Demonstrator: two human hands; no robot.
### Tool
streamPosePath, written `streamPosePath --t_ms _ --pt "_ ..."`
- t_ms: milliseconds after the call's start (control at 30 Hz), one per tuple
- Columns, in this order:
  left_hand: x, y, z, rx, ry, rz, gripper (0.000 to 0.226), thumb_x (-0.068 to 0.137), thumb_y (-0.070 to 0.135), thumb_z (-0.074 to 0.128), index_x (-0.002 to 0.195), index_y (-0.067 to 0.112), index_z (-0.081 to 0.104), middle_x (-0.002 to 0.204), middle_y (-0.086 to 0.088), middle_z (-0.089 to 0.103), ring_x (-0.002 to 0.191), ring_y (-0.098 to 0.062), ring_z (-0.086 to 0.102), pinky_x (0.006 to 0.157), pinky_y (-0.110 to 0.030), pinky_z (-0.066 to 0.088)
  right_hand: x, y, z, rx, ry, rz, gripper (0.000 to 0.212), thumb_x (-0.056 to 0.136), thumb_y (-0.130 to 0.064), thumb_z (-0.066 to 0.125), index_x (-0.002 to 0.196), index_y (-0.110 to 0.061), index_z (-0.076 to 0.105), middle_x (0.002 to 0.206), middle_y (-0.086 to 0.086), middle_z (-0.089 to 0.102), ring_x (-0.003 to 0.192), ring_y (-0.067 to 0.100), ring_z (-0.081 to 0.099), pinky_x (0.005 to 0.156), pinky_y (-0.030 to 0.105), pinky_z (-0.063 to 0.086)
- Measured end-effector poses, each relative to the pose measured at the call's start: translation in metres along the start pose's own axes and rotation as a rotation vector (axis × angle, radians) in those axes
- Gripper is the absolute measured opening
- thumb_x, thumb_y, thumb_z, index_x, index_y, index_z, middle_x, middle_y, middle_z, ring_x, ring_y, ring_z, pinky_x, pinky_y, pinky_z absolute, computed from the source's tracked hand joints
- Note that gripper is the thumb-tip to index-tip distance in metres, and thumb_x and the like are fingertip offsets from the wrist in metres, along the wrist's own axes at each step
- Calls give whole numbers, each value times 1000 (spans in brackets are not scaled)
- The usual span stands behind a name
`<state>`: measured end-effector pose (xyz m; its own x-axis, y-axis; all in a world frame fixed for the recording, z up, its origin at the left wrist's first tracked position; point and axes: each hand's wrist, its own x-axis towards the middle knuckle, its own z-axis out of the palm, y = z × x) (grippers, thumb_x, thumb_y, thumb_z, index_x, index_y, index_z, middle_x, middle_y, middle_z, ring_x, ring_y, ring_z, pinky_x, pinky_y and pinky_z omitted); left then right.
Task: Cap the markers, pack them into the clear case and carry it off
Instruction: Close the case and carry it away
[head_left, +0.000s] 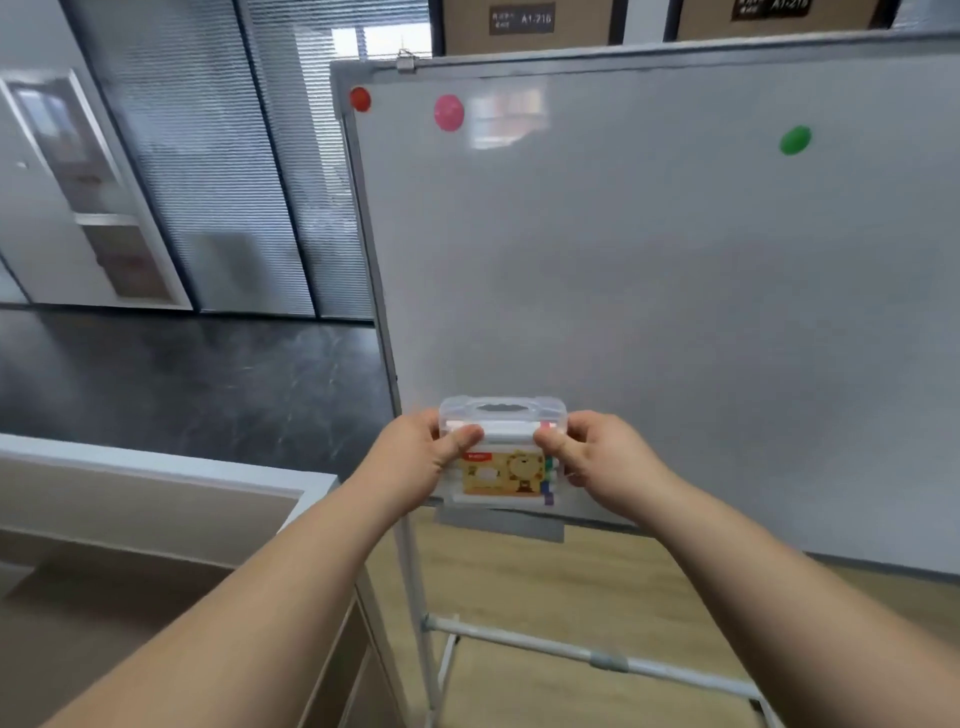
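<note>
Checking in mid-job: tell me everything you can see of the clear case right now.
The clear case is a small see-through plastic box with a moulded carry handle along its top edge and a yellow cartoon label on its front. Coloured marker ends show inside. It looks closed and upright, held before the whiteboard. The left hand and right hand grip its sides, thumbs on the front.

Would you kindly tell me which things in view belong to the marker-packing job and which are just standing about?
Belonging to the job:
- clear case, gripped by left hand and right hand
- markers inside it

Standing about:
- whiteboard
- red magnet, pink magnet, green magnet
- desk
</note>
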<state>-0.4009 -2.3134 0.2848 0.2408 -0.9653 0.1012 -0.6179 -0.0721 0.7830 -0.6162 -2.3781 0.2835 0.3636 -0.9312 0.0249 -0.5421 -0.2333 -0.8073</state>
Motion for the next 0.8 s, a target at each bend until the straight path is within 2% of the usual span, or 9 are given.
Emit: streamPosePath --t_ms 67,167,233,333,367,500,633,733,800 --pt "12 -17 -1 89 -51 1 20 90 47 64 75 33 66 66 17 68 64 4 63 58 -15 46 9 6 12 -66 -11 39 31 90 -52 61 93 -22 70 81 -5 71 72 14 64 72 36 55" --pt "34 -44 -2 198 -106 -5 29 87 55 64 98 29 73 90 7 75 84 -12 68 77 -35 57 28 13 33 -166 -28 74 31 87 -51 66 102 -24 70 95 -7 73 86 14 67 80 36 55" --pt "43 -56 0 260 -109 -17 42 83 61 62 106 28 72 97 3 75 89 -17 69 79 -39 57 38 16 44 -267 -38 96 36 86 -52 66 105 -23 69 100 -3 73 91 19 66 81 36 55" --pt "57 -75 7 359 -111 -40 69 68 82 48 103 27 70 94 1 75 87 -21 69 78 -40 57 52 21 59 -391 -70 126 39 85 -55 63 108 -23 68 104 0 72 93 23 66 78 34 54" --pt "63 -83 10 388 -118 -51 71 67 83 47 102 26 69 92 0 74 86 -22 69 78 -40 57 56 23 64 -408 -84 125 39 86 -53 63 108 -22 68 106 2 72 94 24 66 79 34 53" --pt "75 -100 22 438 -169 -48 49 84 62 61 103 18 69 97 -5 73 93 -25 67 83 -37 54 68 32 79 -526 -139 151 32 93 -41 59 105 -13 68 107 12 69 96 30 65 69 29 42" --pt "82 -113 34 497 -203 -50 42 89 54 60 106 16 67 99 -6 72 92 -24 67 80 -39 54 72 41 89 -551 -145 164 21 93 -38 56 101 -21 65 106 11 69 93 29 64 70 30 43" --pt "86 -116 39 488 -229 -80 34 88 49 60 105 21 68 98 -3 72 89 -23 67 77 -37 55 76 48 96 -557 -129 180 32 93 -45 55 113 -21 65 109 10 68 95 29 64 78 33 50" --pt "87 -120 42 485 -237 -88 31 86 50 59 101 24 67 93 0 71 84 -21 66 69 -32 50 78 53 99 -557 -123 191 35 91 -47 57 114 -21 65 110 9 68 96 28 64 81 34 52"
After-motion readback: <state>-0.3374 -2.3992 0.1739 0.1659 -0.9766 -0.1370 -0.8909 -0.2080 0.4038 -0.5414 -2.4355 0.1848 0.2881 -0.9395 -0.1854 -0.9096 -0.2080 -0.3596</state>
